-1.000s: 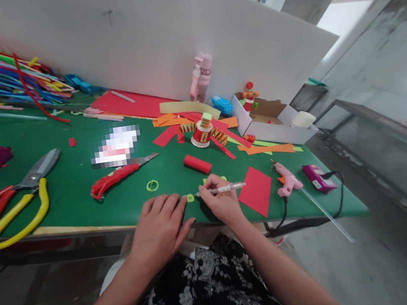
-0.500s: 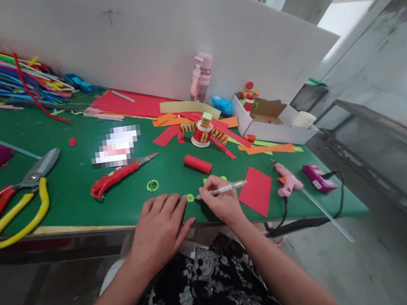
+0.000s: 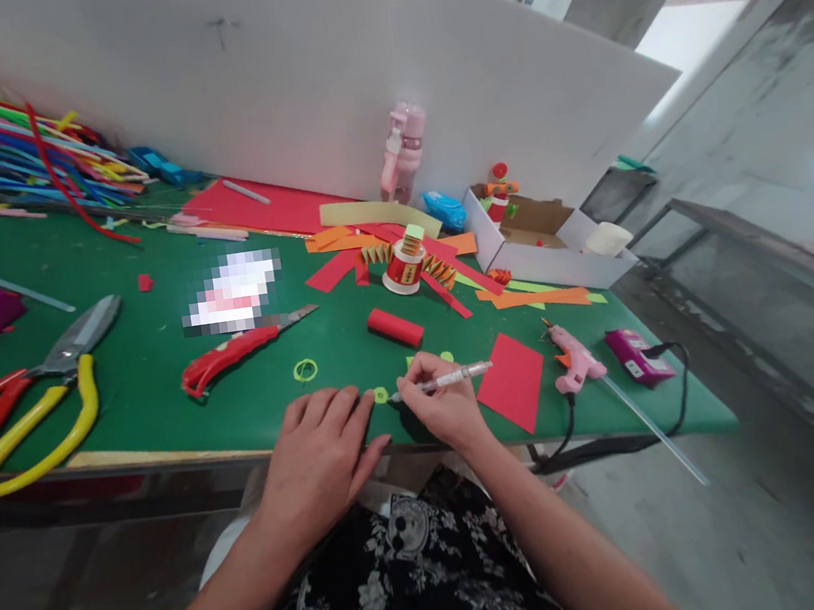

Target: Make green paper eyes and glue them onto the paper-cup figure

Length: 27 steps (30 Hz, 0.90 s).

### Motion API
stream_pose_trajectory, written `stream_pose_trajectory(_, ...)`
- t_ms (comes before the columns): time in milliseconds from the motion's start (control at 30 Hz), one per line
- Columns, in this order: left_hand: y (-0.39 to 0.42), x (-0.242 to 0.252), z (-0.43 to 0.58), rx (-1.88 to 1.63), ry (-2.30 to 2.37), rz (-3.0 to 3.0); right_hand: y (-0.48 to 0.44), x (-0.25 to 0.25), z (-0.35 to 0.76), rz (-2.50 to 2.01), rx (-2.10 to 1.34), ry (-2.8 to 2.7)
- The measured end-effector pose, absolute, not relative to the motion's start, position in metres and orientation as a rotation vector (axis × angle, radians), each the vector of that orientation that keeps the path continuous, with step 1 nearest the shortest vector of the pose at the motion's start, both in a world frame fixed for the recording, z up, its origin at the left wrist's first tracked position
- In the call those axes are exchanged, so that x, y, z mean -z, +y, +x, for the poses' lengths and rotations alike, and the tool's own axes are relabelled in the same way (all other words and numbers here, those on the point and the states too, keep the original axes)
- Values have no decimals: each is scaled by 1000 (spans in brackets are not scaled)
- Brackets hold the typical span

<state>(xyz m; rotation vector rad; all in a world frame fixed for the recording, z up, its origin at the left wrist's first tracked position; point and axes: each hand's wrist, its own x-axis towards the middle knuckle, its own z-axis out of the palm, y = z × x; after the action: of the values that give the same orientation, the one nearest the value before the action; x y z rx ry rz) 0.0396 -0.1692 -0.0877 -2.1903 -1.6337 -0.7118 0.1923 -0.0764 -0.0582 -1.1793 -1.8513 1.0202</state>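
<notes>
My right hand (image 3: 442,403) pinches a pen (image 3: 454,376) with a clear barrel, its tip pointing left. Just beyond that tip lies a small yellow-green paper disc (image 3: 380,396) with a ring drawn on it. My left hand (image 3: 327,437) rests flat at the table's front edge, fingers stretched out, a fingertip at the disc's left side. Farther left is a yellow-green paper ring (image 3: 305,371). Behind my right hand, more yellow-green paper (image 3: 447,357) is partly hidden. A rolled red paper tube (image 3: 396,328) lies beyond, and a flat red paper sheet (image 3: 513,383) sits to the right.
Red-handled scissors (image 3: 233,358) and large pliers-like shears (image 3: 74,367) lie left. A decorated paper cup (image 3: 403,270) stands mid-table among paper strips. At right are a pink glue gun (image 3: 577,359) with its cable, a purple box (image 3: 640,357) and an open carton (image 3: 559,258).
The pen and my right hand have shifted very slightly left. My left hand and the disc stay in place.
</notes>
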Motion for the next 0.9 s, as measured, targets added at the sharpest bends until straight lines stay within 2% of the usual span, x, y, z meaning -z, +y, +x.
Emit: stream_pose_trajectory(900,-169,88,40,720,-1625,-2190,-76,55,188,-1223,-899,-1816)
